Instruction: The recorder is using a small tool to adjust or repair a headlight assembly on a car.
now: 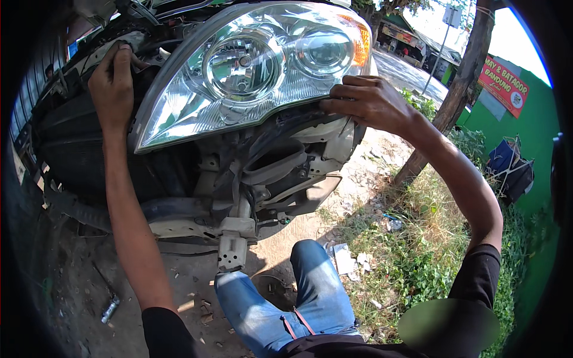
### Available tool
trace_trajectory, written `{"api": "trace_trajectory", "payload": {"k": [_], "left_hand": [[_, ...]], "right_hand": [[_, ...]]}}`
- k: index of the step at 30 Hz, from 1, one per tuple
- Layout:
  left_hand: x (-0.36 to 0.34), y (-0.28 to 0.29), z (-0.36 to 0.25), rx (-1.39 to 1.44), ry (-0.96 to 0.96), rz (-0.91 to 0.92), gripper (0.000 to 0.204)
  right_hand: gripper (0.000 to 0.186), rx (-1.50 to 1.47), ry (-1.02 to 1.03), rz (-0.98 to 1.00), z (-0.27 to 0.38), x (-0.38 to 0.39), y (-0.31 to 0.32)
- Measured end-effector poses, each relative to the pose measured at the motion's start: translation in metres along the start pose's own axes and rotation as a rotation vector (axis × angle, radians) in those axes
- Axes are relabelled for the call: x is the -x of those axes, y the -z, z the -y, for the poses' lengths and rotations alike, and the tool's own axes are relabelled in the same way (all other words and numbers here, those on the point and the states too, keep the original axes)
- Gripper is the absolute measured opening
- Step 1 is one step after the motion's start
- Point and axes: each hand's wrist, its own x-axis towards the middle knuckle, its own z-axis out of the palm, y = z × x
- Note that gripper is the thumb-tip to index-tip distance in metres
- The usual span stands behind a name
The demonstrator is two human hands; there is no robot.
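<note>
A large clear headlight [236, 74] with an amber section at its outer end fills the upper middle of the car's exposed front. My left hand [113, 86] is closed in a pinch beside the headlight's inner edge, at a metal panel; what its fingers hold is too hidden to name. My right hand [364, 98] grips the lower outer edge of the headlight, its fingers bent against the lens rim. Below the lamp, dark plastic parts and a pale metal bracket [233, 250] are exposed.
A long tool [110, 307] lies on the ground at lower left. My jeans-clad knees are below the car. To the right are a tree trunk [453, 107], weeds, litter, a green wall [537, 179] with a red sign and hanging dark items. A street runs behind.
</note>
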Motion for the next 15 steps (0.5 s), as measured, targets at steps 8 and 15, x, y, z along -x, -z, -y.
{"api": "trace_trajectory", "payload": {"k": [8,15], "left_hand": [[-0.001,-0.002,-0.006,0.004,-0.018,0.006,0.036],[-0.001,0.001,-0.010,-0.053,0.008,0.039,0.036]], "right_hand": [[0.025,0.002,-0.062,0.052,0.014,0.001,0.000],[0.019,-0.361,-0.857,-0.055,0.055,-0.004,-0.002]]}}
